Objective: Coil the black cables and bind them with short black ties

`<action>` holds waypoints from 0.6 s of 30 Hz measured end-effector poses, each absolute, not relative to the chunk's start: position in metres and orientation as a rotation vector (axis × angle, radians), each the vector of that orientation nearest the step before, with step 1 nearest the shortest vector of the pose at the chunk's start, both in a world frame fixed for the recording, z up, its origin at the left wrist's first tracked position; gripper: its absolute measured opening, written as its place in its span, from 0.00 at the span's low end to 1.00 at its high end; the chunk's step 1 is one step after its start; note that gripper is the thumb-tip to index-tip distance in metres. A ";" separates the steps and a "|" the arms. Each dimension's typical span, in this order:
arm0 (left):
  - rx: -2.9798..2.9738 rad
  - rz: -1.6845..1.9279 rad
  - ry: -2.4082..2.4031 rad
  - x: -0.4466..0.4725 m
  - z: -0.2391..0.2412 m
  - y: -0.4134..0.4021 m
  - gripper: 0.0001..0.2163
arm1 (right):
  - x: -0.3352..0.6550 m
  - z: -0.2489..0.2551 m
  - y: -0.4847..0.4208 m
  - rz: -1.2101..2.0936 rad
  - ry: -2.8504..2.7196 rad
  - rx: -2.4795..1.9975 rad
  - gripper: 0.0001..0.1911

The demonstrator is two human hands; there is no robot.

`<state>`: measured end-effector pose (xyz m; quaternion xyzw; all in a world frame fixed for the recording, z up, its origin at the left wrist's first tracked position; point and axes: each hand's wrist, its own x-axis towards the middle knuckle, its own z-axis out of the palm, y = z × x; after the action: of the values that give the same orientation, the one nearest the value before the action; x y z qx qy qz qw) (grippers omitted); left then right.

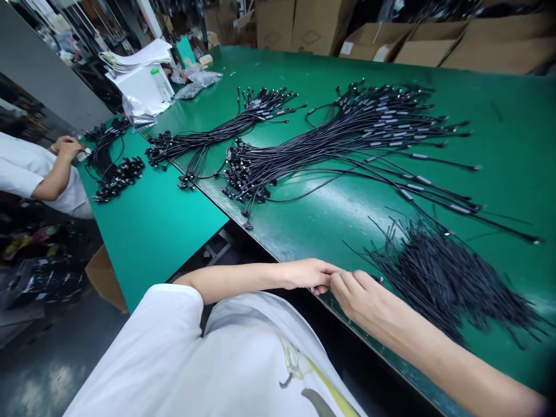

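My left hand (pixel 306 274) and my right hand (pixel 355 292) meet at the table's near edge, fingers pinched together. Between them is a short black cable, mostly hidden by the fingers; a small metal connector (pixel 312 289) peeks out under my left fingers. A dark, shiny tip (pixel 380 280) shows just past my right hand. Right of my hands lies a loose heap of thin black cable ties (pixel 447 272). Beyond it stretches a large bundle of black cables (pixel 299 145) with connectors at both ends and pale labels near the far end.
A smaller cable bundle (pixel 217 133) lies to the left on the green table (pixel 304 226). At far left, a co-worker's hands (pixel 67 146) are by another cable pile (pixel 113 168). Papers (pixel 141 61) and plastic bags (pixel 197 82) sit at the back left; cardboard boxes (pixel 377 40) line the far side.
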<state>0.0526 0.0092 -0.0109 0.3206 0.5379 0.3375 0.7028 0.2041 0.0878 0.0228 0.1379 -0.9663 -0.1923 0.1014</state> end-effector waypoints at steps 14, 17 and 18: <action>0.872 1.331 1.313 0.050 0.001 0.020 0.24 | 0.183 -0.012 0.086 0.646 -2.324 -0.861 0.16; 1.133 1.289 1.394 0.043 0.007 0.009 0.23 | 0.190 -0.018 0.083 0.976 -2.206 -0.867 0.20; 1.252 1.220 1.409 0.042 0.008 0.005 0.23 | 0.193 -0.019 0.085 0.996 -2.209 -0.859 0.20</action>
<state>0.0421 0.0045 0.0080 0.5025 0.5655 0.4896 0.4335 0.1932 0.0850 -0.0186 -0.3205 -0.8245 0.3719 0.2813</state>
